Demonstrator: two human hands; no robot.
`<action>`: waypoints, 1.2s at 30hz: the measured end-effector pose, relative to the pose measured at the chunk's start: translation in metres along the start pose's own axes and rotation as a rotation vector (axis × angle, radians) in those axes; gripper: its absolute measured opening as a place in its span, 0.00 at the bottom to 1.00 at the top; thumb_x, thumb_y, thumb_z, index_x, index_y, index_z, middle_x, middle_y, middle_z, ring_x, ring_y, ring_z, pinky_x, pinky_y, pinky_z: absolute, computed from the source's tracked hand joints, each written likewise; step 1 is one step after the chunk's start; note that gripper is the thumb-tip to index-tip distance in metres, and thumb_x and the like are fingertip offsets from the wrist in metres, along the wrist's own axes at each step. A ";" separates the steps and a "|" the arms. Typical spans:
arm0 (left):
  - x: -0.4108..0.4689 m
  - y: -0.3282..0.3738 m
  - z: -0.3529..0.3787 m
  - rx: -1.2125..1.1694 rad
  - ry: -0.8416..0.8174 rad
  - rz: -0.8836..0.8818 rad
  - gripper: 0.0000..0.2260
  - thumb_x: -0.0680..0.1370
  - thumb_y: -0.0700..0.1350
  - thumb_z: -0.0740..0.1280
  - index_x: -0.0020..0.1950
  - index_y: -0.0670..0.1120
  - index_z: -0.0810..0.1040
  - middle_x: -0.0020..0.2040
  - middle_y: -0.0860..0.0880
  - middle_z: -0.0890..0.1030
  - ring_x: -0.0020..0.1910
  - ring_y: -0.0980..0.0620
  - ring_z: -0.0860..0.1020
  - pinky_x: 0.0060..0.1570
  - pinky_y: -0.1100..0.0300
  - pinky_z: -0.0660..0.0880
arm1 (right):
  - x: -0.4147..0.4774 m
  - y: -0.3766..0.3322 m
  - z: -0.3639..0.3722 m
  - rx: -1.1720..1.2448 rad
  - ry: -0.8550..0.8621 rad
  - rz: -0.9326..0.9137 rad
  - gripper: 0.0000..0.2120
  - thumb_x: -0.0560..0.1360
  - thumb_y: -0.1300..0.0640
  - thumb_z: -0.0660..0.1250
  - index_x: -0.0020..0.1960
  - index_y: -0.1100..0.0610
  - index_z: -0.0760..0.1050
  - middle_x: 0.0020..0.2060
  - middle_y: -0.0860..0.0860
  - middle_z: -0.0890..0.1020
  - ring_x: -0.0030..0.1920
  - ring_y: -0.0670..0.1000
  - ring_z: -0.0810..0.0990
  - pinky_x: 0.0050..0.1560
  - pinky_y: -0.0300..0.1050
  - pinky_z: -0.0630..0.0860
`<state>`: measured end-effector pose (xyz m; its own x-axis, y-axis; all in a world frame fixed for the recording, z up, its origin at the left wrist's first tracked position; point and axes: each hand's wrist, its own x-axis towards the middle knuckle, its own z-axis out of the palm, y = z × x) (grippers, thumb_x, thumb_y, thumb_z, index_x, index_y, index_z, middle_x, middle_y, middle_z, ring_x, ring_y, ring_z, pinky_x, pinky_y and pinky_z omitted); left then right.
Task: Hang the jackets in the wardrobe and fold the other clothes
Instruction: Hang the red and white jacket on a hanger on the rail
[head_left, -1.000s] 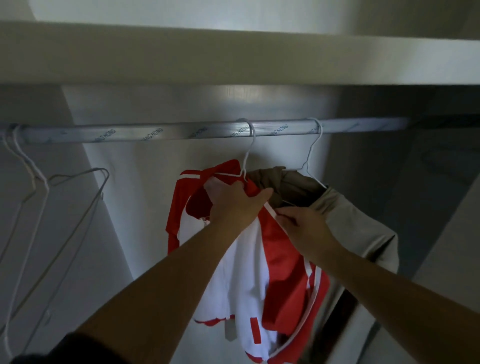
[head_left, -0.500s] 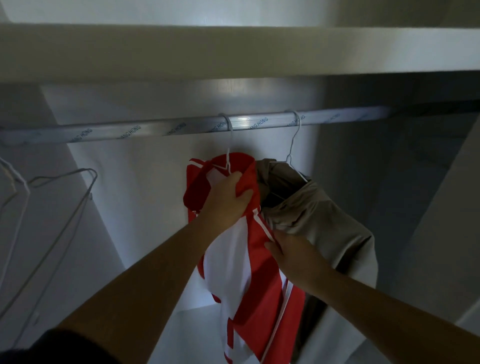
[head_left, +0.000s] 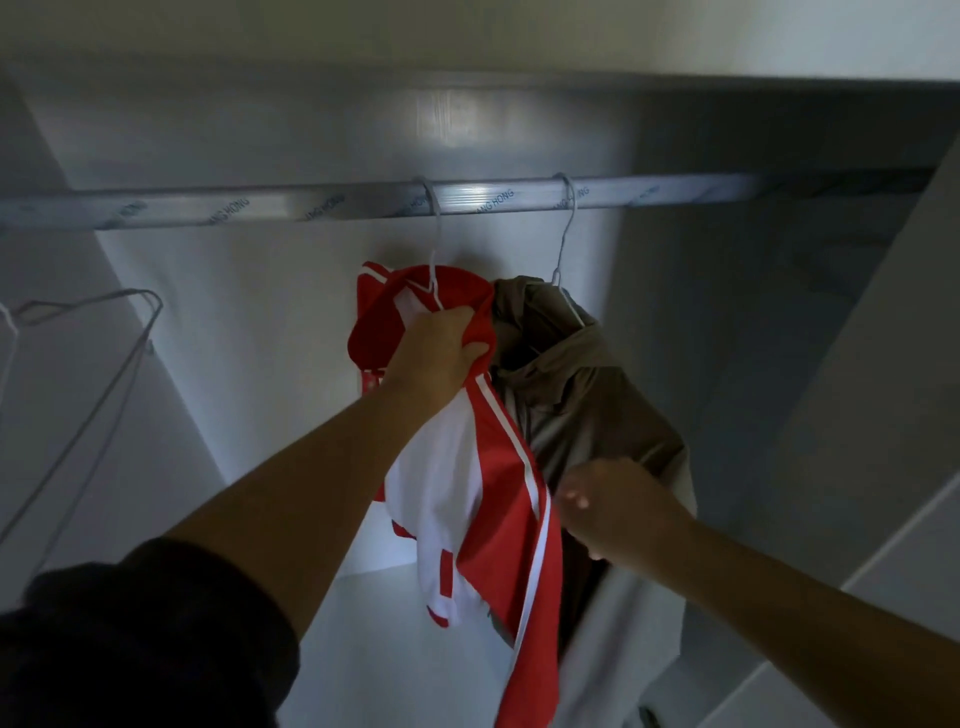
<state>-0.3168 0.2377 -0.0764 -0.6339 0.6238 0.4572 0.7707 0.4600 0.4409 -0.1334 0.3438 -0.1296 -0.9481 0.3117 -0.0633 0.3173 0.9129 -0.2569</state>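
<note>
Rail (head_left: 311, 205) in the wardrobe has the red and white jacket (head_left: 498, 467) on a wire hanger (head_left: 437, 234), squashed up against a brown jacket (head_left: 582, 395). Left hand (head_left: 441, 353) is clenched round the red collar just under the hook. Right hand (head_left: 618, 509) sits lower by the striped front edge, fingers curled, too blurry to tell if it's got any cloth. Spare hangers (head_left: 104, 299) off left.

— What did we record of the wardrobe (head_left: 779, 338) interior?
— We noted pale panels and a metal rail (head_left: 311, 205) running across beneath a shelf (head_left: 363, 31), with printed lettering along it.
— And the light?
— Dim. We logged one bright patch on the back panel (head_left: 249, 322) behind the rail; the sides lay in shadow.
</note>
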 end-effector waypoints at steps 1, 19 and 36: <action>-0.001 0.000 0.000 -0.006 0.001 0.012 0.05 0.79 0.44 0.64 0.45 0.45 0.70 0.40 0.47 0.75 0.39 0.51 0.75 0.43 0.63 0.70 | 0.001 -0.003 0.010 0.023 -0.033 0.028 0.17 0.79 0.43 0.54 0.45 0.55 0.74 0.44 0.51 0.81 0.45 0.50 0.80 0.48 0.43 0.76; 0.008 0.007 0.011 -0.238 0.078 -0.046 0.09 0.81 0.43 0.60 0.41 0.46 0.68 0.35 0.50 0.73 0.35 0.53 0.73 0.36 0.72 0.67 | -0.027 -0.001 0.003 -0.265 0.086 -0.091 0.19 0.78 0.41 0.51 0.52 0.52 0.74 0.51 0.50 0.80 0.53 0.53 0.80 0.49 0.44 0.73; -0.028 -0.029 0.007 -0.500 0.247 -0.217 0.14 0.81 0.48 0.57 0.43 0.45 0.78 0.38 0.45 0.80 0.39 0.49 0.80 0.42 0.58 0.76 | 0.069 -0.021 -0.017 0.234 0.496 -0.138 0.14 0.79 0.58 0.60 0.64 0.59 0.71 0.52 0.55 0.82 0.50 0.56 0.80 0.51 0.46 0.75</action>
<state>-0.3214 0.2115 -0.1078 -0.8161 0.3558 0.4555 0.5356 0.1696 0.8272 -0.2050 0.3509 -0.1126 -0.8384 0.3314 0.4327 0.1237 0.8889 -0.4412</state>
